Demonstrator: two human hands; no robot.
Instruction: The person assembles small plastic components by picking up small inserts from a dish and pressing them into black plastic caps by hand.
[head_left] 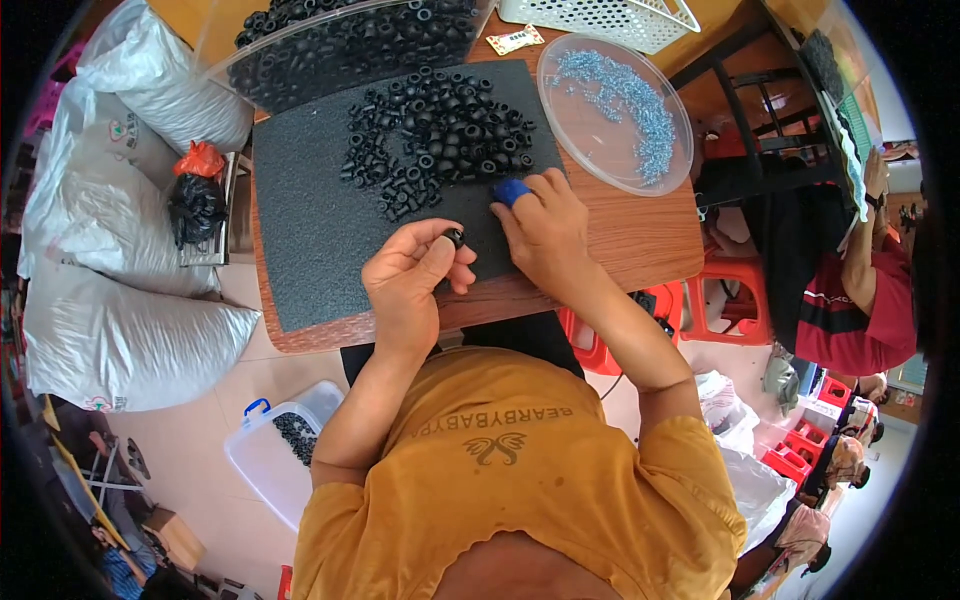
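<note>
Your left hand (408, 272) is pinching one small black rubber ring (455, 238) between thumb and fingers, just above the near part of the dark foam mat (310, 220). Your right hand (545, 232) is lying on the mat with its fingers curled down, and a blue cover (511, 191) is sitting on one fingertip. I cannot tell if it is holding anything. A pile of black rings (435, 135) is lying just past it. A clear round tray (612, 115) with tiny blue bits is sitting to the right.
</note>
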